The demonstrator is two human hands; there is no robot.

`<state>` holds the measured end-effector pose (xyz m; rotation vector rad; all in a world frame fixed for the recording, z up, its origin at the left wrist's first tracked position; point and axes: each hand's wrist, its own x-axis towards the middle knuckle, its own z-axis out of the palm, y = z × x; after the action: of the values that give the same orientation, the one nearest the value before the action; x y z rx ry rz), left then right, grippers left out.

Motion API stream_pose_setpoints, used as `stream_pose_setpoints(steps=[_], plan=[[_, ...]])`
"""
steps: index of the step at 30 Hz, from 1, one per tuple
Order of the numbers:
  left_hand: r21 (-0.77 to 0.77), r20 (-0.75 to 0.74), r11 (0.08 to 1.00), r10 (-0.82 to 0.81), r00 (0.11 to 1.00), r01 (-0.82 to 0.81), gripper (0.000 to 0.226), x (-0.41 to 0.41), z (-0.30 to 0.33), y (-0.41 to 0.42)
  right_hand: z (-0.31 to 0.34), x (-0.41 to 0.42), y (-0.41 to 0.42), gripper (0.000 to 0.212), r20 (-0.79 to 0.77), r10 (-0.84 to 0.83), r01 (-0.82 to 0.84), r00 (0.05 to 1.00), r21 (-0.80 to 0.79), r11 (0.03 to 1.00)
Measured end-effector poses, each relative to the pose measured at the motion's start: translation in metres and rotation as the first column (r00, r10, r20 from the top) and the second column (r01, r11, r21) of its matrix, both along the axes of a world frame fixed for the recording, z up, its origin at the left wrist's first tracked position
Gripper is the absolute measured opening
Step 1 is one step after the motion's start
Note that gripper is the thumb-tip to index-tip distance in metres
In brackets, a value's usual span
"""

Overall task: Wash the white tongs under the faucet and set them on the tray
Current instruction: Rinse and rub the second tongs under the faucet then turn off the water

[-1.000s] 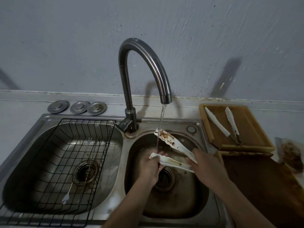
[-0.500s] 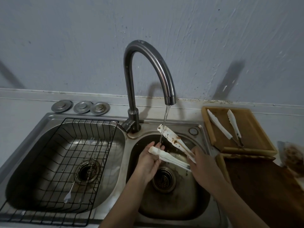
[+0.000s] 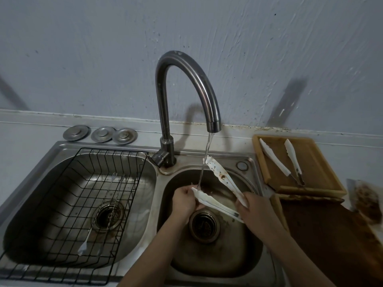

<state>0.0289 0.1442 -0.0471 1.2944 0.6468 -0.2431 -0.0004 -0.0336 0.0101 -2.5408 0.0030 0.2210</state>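
Over the right basin (image 3: 228,255), the right hand (image 3: 256,210) gripped the hinge end of the spread tongs (image 3: 219,175). The left hand (image 3: 184,200) pinched the lower arm's tip, where water from the faucet (image 3: 186,83) fell. The tray (image 3: 323,162) sat beside the basin.
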Motion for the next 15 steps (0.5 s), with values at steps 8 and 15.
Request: stream_pose_setpoints(steps=[8,15], plan=[[0.18,0.273,0.977,0.066,0.96,-0.118,0.027,0.019,0.034,0.007,-0.003,0.008,0.001,0.015,-0.146,-0.168,0.208,0.975,0.32,0.924],[0.219,0.409,0.964,0.048,0.911,-0.149,0.029,0.022,0.055,0.013,-0.01,0.016,0.015,0.022,-0.221,-0.163,0.242,0.962,0.401,0.883]])
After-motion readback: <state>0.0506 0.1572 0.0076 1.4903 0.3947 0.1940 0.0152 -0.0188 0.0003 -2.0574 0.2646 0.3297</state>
